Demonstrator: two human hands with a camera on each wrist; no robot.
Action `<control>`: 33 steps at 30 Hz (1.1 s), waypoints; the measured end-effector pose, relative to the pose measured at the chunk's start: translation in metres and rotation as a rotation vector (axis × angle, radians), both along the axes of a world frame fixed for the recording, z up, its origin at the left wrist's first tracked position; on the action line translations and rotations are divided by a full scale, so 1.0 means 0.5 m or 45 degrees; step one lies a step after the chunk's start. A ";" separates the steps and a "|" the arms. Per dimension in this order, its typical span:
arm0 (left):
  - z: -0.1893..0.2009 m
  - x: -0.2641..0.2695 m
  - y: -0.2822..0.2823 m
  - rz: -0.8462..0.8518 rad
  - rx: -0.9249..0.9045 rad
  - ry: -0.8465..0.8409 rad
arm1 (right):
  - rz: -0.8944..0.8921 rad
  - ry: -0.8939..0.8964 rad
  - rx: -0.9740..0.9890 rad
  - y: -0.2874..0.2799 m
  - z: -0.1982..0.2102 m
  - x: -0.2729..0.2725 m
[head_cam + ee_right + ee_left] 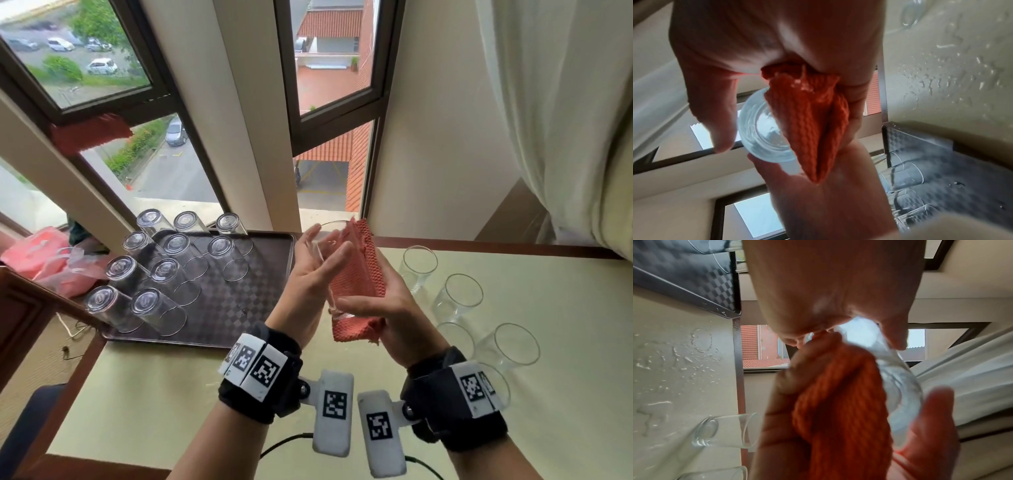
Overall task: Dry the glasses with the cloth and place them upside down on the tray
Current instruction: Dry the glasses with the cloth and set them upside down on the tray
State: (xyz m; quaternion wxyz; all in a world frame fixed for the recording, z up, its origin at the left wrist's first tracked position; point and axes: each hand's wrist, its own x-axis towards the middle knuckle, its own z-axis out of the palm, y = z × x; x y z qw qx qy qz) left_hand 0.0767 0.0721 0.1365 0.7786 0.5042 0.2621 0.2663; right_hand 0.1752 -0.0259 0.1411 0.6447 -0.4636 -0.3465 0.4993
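I hold one clear glass (334, 310) up between both hands above the table, its mouth pointing away from me. My left hand (325, 243) grips its side between thumb and fingers. My right hand (363, 294) holds the orange knitted cloth (356, 274) wrapped against the glass's right side and base. In the right wrist view the thick glass base (760, 129) shows beside the cloth (809, 126). The dark chequered tray (239, 308) lies to the left with several glasses (171, 270) upside down on it. Several upright glasses (459, 294) stand on the right.
The pale table (171, 394) carries water drops (684, 361) near the tray's corner. A pink plastic bag (44, 260) lies left of the tray. A red cloth (89, 133) hangs on the window frame. A curtain (565, 137) hangs at the right.
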 end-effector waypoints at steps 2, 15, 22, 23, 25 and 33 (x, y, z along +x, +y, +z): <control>0.002 -0.006 -0.001 -0.035 -0.046 -0.019 | 0.085 0.175 0.038 -0.006 -0.003 0.004; 0.014 0.000 -0.003 -0.013 0.051 0.122 | -0.039 -0.269 -0.060 -0.001 0.008 0.020; 0.018 -0.020 -0.005 -0.171 -0.035 0.006 | 0.093 -0.065 -0.038 -0.001 0.013 0.030; 0.020 -0.024 0.001 -0.141 -0.049 0.019 | 0.061 -0.098 -0.047 -0.001 0.012 0.031; 0.024 -0.028 0.014 -0.015 -0.108 0.025 | -0.027 -0.224 -0.053 0.001 0.010 0.028; 0.024 -0.020 0.006 -0.029 -0.048 0.039 | 0.058 -0.125 -0.015 0.003 0.017 0.011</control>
